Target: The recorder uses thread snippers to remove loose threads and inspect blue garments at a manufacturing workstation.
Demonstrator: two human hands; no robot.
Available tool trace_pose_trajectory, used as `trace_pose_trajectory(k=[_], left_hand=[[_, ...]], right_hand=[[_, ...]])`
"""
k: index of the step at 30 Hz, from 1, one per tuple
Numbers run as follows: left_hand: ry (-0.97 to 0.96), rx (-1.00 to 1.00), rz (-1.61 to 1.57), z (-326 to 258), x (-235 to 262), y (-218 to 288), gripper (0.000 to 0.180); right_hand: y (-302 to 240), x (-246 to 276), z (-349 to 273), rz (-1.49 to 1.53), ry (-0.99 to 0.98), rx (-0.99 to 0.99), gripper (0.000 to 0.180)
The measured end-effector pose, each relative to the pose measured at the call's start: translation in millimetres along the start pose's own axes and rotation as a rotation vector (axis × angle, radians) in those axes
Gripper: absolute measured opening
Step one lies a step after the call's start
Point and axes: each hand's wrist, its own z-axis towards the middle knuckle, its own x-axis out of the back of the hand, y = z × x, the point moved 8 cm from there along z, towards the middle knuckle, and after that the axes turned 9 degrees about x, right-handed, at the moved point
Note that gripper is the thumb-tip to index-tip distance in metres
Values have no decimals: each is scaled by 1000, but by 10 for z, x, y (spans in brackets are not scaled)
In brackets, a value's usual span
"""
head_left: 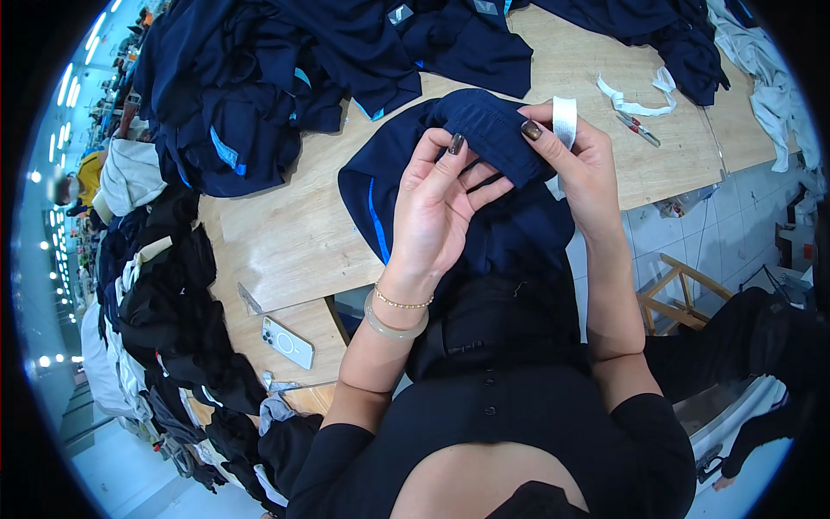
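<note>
A navy garment (367,177) with a bright blue strip along one edge lies over the near edge of the table and onto my lap. Its gathered, elastic-looking band (497,130) is lifted between my hands. My left hand (437,195) grips the band from the left, thumb on top and other fingers beneath. From the right, my right hand (575,160) pinches the band's edge between thumb and fingers. A white strip of tape (565,121) loops over the right hand's fingers, its lower part showing beside the palm.
More navy garments (337,60) are heaped across the far table (285,233). A loose white strip (640,105) and thread snips (640,130) lie at right. A phone (288,342) rests at lower left beside piled dark clothes (164,303). A wooden stool (674,294) and another person's hand (724,483) are at right.
</note>
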Motion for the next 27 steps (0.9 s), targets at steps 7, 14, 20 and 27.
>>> trace_pose_trajectory(k=[7,14,20,27], left_hand=[[22,-68,-1,18,12,70,9],[74,-67,185,19,-139,323,42],[-79,-249,442,12,-829,1203,61],[-50,-864,1041,-279,-1517,2167,60]], right_hand=[[-465,9,18,-558,56,303,25],[-677,-368,240,-835,-419,398,48],[-1486,-743,738,-1098,-356,982,25],[-2391,-920,1265,-845,-376,998,25]])
